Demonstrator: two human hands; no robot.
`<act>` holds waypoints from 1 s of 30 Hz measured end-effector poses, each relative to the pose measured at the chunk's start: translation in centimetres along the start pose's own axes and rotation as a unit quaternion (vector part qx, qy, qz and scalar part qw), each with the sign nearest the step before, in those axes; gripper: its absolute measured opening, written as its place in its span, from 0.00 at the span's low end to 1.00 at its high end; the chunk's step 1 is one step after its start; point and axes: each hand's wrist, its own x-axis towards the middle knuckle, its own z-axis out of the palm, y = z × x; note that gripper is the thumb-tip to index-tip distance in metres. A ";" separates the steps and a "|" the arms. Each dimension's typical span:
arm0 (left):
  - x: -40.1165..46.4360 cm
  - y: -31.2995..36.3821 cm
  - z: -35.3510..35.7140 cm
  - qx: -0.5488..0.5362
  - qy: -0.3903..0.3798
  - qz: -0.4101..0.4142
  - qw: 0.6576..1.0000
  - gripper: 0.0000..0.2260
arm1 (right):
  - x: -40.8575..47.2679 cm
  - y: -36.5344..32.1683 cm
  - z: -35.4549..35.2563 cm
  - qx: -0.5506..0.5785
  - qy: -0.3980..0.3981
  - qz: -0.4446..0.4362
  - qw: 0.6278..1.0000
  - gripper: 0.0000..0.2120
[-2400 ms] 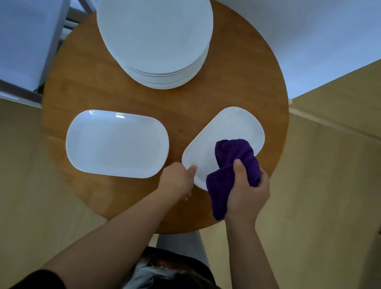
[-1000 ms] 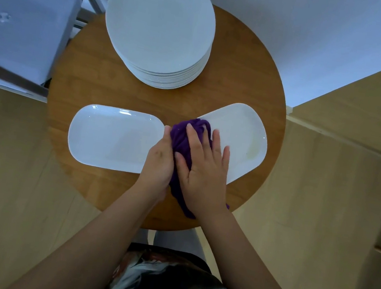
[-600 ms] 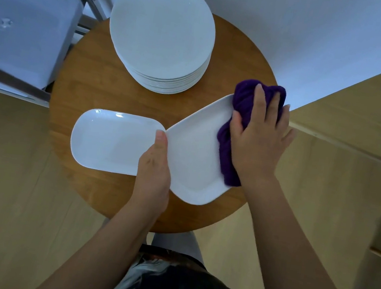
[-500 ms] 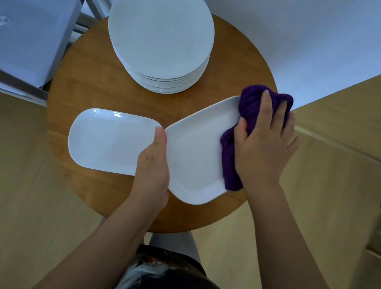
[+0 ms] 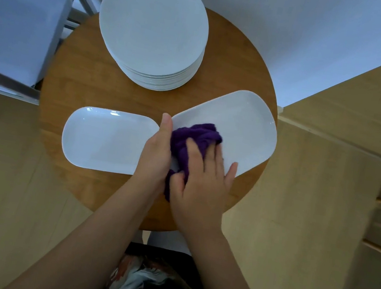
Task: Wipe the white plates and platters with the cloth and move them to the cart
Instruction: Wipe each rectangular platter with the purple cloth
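Two white platters lie on a round wooden table (image 5: 90,80). My right hand (image 5: 203,186) presses a purple cloth (image 5: 195,136) flat onto the near-left part of the angled right platter (image 5: 246,125), fingers spread and fairly straight. At that platter's left edge, my left hand (image 5: 156,154) grips the rim with the thumb on top; its fingers are hidden. The left platter (image 5: 103,141) lies bare beside it, its right end under my left hand. A stack of several round white plates (image 5: 152,27) stands at the table's far side.
The cart (image 5: 17,19), a metal frame with a pale shelf, stands off the table's far-left edge. A white wall runs behind the table. Wooden floor surrounds it, with wooden steps or ledges at the right.
My right hand has swept the cloth from the platter's far right end back toward me and the left, beside my left hand. The left hand stays on the platter's edge.
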 end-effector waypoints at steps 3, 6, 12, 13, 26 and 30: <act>0.0 0.3 -0.5 -0.022 -0.024 -0.024 0.999 0.21 | 0.3 0.3 -0.8 0.085 -0.061 -0.046 0.993 0.21; 0.1 0.9 -0.8 -0.052 -0.043 -0.036 0.997 0.19 | 0.5 1.7 -2.1 0.140 -0.130 -0.081 0.978 0.19; 0.0 1.0 -1.4 0.006 -0.062 -0.018 0.998 0.17 | 0.7 4.8 -3.8 0.124 -0.140 -0.112 0.976 0.13; -0.2 0.9 -1.5 0.026 -0.062 -0.004 0.998 0.17 | 1.0 5.2 -4.1 0.129 -0.132 -0.090 0.979 0.13; -1.5 1.3 -2.2 0.080 -0.127 0.117 0.982 0.22 | 1.8 -1.2 -0.6 0.232 0.011 -0.005 0.973 0.24; -1.4 1.7 -2.9 0.054 -0.064 0.059 0.995 0.18 | 0.5 -0.3 -0.7 0.176 -0.023 -0.107 0.978 0.23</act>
